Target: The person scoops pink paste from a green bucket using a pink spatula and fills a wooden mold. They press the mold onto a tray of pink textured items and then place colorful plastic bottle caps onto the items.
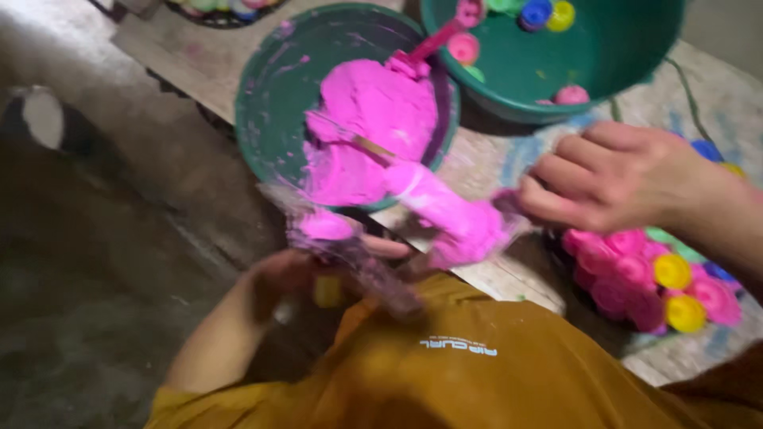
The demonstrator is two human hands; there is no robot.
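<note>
Head view: green basin (270,95) of pink paste (373,119) sits at wooden board's (493,274) near edge. Right hand (612,179), right of basin, fingers pinched on paste-coated spatula (445,210) reaching across basin rim. Left hand (318,270), below basin and blurred, clutches small paste-filled cap (322,226). Filled caps (652,274) heaped right of basin; second green basin (604,48) just behind it. Dark open floor left of basin.

Head-worn view, steeply downward, close in.
</note>
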